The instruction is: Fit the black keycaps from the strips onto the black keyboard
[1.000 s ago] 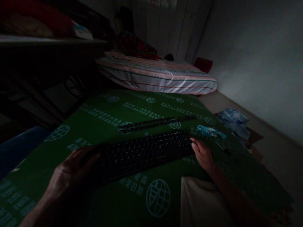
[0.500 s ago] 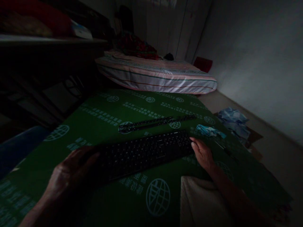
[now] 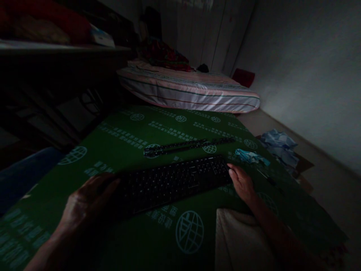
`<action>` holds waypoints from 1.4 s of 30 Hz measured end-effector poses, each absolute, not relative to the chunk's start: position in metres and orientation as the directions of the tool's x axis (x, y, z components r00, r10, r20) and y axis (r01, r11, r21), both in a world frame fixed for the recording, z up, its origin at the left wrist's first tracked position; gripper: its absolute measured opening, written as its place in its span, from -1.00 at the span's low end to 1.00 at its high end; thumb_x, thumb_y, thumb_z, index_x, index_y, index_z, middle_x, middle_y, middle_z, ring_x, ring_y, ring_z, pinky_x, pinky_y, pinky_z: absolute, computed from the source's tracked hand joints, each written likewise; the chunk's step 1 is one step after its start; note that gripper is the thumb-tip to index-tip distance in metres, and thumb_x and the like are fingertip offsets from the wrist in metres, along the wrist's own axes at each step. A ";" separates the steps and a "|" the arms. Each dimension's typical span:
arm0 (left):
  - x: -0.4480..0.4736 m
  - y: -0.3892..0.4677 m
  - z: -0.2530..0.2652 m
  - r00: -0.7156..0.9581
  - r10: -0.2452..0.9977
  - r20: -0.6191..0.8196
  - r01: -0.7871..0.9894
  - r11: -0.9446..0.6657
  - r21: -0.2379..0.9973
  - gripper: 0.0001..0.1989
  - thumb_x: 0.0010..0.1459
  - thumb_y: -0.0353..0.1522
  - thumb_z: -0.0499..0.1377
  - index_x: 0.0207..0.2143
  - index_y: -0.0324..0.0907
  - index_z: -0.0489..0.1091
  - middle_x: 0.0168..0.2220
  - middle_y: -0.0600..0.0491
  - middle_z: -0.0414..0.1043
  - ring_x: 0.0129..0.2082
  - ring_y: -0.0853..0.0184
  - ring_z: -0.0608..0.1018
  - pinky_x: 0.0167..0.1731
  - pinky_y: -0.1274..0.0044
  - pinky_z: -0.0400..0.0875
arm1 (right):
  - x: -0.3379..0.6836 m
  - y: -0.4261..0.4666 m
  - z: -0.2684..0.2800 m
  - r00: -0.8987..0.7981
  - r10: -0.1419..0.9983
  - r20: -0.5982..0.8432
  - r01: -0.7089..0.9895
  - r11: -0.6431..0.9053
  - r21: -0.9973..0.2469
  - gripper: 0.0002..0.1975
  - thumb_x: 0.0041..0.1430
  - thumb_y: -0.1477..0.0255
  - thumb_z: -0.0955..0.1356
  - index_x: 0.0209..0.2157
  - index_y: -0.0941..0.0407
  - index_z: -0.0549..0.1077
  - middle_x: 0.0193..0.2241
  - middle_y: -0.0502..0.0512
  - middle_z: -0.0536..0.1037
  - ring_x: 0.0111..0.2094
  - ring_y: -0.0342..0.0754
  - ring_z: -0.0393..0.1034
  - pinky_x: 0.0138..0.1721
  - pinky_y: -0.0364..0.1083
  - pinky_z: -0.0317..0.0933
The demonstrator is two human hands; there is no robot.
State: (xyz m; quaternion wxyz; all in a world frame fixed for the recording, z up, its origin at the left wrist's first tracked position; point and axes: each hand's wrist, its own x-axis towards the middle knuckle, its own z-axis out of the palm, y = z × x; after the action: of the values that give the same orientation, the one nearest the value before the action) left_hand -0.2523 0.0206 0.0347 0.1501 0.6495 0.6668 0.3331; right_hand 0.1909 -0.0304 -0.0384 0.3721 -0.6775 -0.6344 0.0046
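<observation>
A black computer keyboard with pale key markings spans the space between my hands, its right end a little farther from me. My left hand is closed around its left end, thumb on top, the other fingers partly hidden in shadow. At the opposite end, my right hand grips the edge, with the fingers beneath out of sight. Beyond the keyboard lie dark strips with small white marks, which look like loose keyboard keys or narrow pieces. In the dim light I cannot tell whether the keyboard touches the surface.
The green printed board carries a light cloth, a crumpled blue cloth and a thin screwdriver-like tool. A striped bed stands behind. Bluish crumpled material lies on the right-hand floor; a shelf stands at left.
The view has shifted slightly, so everything appears a little farther right. Both hands keep their hold on the keyboard, which otherwise looks the same.
</observation>
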 end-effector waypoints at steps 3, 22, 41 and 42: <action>-0.255 0.022 0.032 -0.095 0.979 0.181 0.781 -0.040 0.624 -0.50 -0.08 0.06 0.07 -0.26 -0.09 0.44 -0.14 0.02 0.48 -0.18 0.11 0.53 -0.10 0.41 0.37 | 0.191 -0.030 -0.038 0.196 0.867 0.458 0.861 0.071 -0.504 -0.59 0.26 0.23 0.13 -0.09 0.12 0.46 -0.12 0.20 0.55 -0.08 0.02 0.44 0.00 0.04 0.31; -0.264 0.024 0.019 -0.239 0.953 0.187 0.740 0.054 0.671 -0.54 -0.08 -0.07 0.07 -0.23 -0.15 0.48 -0.17 0.02 0.54 -0.17 0.15 0.54 -0.11 0.46 0.39 | 0.194 -0.033 -0.041 0.203 0.878 0.433 0.859 0.053 -0.509 -0.56 0.25 0.20 0.11 -0.08 0.11 0.44 -0.11 0.21 0.54 -0.07 0.04 0.43 0.00 0.06 0.30; -0.250 0.010 0.026 -0.270 0.960 0.077 0.191 -0.024 0.981 -0.60 -0.04 -0.10 0.23 -0.26 -0.22 0.53 -0.19 -0.05 0.56 -0.06 0.10 0.50 0.01 0.38 0.29 | 0.210 -0.043 -0.049 0.244 0.917 0.314 0.875 -0.068 -0.480 -0.47 0.18 0.11 0.09 -0.07 0.12 0.44 -0.08 0.23 0.53 -0.07 0.11 0.43 -0.01 0.08 0.29; -0.250 0.010 0.025 -0.256 0.964 0.073 0.161 -0.032 0.986 -0.58 -0.02 -0.10 0.21 -0.25 -0.23 0.52 -0.17 -0.07 0.56 -0.06 0.10 0.50 0.02 0.36 0.29 | 0.210 -0.043 -0.049 0.242 0.919 0.313 0.877 -0.069 -0.475 -0.47 0.18 0.11 0.08 -0.07 0.12 0.45 -0.08 0.23 0.53 -0.08 0.11 0.44 -0.02 0.08 0.30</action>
State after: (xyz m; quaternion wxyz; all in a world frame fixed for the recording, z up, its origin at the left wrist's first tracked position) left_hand -0.2503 0.0100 0.0246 0.3758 0.4804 0.5855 0.5340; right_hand 0.2104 -0.0432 -0.0489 0.2959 -0.7304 -0.6147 0.0349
